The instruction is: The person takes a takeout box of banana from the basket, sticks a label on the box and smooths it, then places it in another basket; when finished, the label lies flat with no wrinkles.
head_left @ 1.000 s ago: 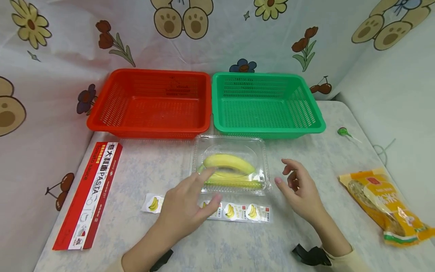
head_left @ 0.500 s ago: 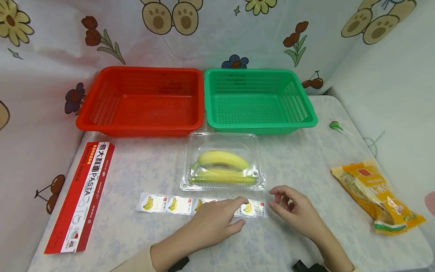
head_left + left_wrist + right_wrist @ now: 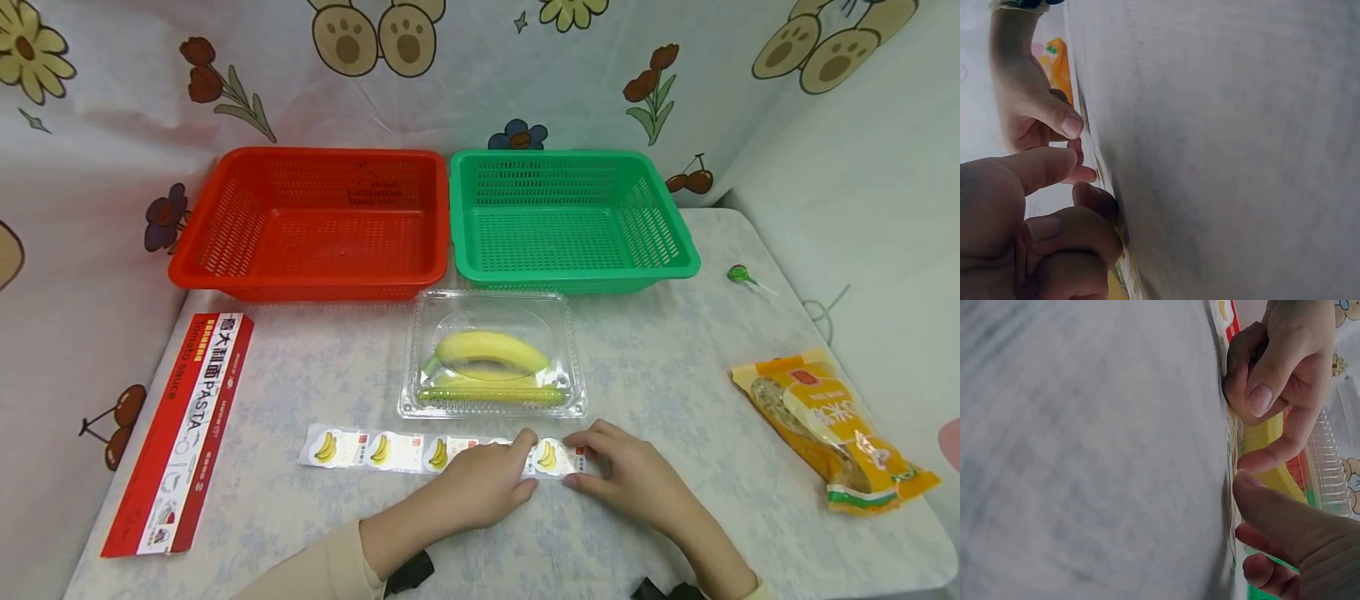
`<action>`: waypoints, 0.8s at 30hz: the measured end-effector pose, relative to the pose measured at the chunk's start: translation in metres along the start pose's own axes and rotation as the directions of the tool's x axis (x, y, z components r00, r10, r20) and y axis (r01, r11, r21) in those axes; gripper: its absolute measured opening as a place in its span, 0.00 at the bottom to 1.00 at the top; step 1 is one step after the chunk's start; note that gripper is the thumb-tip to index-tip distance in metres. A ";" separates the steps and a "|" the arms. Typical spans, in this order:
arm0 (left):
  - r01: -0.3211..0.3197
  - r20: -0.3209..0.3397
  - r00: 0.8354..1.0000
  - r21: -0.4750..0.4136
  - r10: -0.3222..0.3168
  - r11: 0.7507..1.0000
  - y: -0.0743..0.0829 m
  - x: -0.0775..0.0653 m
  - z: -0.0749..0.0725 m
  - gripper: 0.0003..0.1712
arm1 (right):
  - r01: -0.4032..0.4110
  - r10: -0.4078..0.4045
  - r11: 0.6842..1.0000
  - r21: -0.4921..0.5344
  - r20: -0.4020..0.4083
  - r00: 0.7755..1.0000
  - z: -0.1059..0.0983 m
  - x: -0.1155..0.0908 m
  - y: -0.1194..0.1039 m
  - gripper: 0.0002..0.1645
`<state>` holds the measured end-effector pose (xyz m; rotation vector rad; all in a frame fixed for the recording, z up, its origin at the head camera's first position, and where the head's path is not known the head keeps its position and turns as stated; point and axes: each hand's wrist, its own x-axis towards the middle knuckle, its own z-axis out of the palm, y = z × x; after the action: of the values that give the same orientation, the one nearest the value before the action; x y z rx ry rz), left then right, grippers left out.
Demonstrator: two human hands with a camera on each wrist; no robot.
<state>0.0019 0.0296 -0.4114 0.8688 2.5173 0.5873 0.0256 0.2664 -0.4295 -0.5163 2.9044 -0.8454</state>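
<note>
A strip of banana stickers (image 3: 405, 452) lies flat on the table in the head view, in front of a clear plastic clamshell box (image 3: 491, 312) that holds bananas (image 3: 493, 350). My left hand (image 3: 480, 487) rests on the strip right of its middle and hides part of it. In the left wrist view, that hand's index finger presses down while the other fingers bend. At the strip's right end, my right hand (image 3: 633, 475) touches the last sticker (image 3: 551, 456), with thumb and fingers spread about its edge. In the right wrist view the right thumb (image 3: 1279, 509) touches the strip's surface.
A red basket (image 3: 307, 292) and a green basket (image 3: 577, 282) stand side by side at the back. Left lies a long red pasta box (image 3: 183, 433). At right are a yellow food bag (image 3: 828, 429) and a green lollipop (image 3: 738, 274).
My left hand has moved right, from in front of the clamshell box down onto the strip. The right hand has come down and left to the strip's right end. The head view has shifted slightly.
</note>
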 end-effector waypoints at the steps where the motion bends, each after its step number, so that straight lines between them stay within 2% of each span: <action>1: 0.002 -0.002 1.000 0.006 -0.002 1.000 0.000 0.000 0.001 0.26 | -0.002 0.002 1.000 0.002 0.006 1.000 0.001 0.000 0.000 0.24; 8: 0.031 -0.007 1.000 0.019 -0.030 0.999 0.001 0.003 0.003 0.24 | -0.025 0.025 1.000 0.016 0.033 0.999 0.003 -0.001 0.002 0.26; 13: 0.045 0.000 0.999 0.037 -0.045 0.998 0.003 0.003 0.003 0.24 | -0.012 0.011 0.999 0.043 0.030 1.000 0.005 -0.001 0.002 0.25; 24: 0.020 -0.017 1.000 0.022 -0.020 1.000 -0.001 0.004 0.002 0.22 | 0.046 -0.049 0.992 0.119 0.016 0.999 0.009 0.000 0.003 0.22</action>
<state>-0.0003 0.0325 -0.4144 0.8488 2.5493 0.5628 0.0267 0.2640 -0.4387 -0.5814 2.8131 -1.0061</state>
